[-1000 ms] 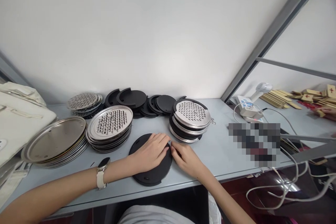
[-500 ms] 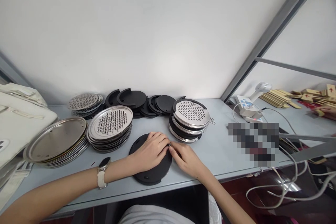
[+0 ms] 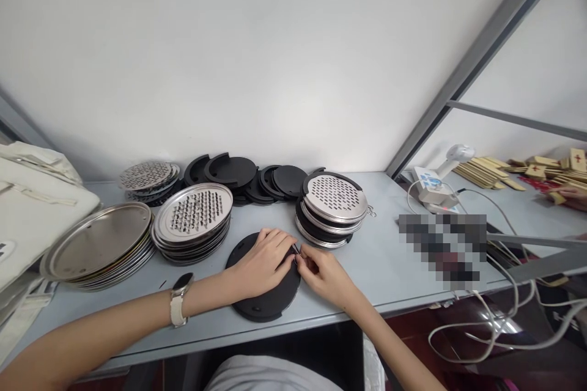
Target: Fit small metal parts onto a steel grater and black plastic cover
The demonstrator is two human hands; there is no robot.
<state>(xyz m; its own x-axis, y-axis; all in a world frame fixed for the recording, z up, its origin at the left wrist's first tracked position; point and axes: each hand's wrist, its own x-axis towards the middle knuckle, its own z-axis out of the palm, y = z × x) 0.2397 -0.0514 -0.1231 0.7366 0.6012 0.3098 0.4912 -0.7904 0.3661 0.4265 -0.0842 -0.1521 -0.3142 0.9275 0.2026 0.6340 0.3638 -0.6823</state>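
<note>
One grey desk carries everything. At frame left, steel trays, grater plates and perforated discs lie stacked; loose black holders lie near frame centre. Right of centre, a pile of graters with black holders looks finished. One black disc at lower centre seems unfinished. The left hand covers much of it, its grip unclear; the right hand has fingers pinched narrowly on a thin metal piece at the rim.

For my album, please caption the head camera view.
Left hand on a black disc, right hand at its edge, stacked metal graters beyond.
</note>
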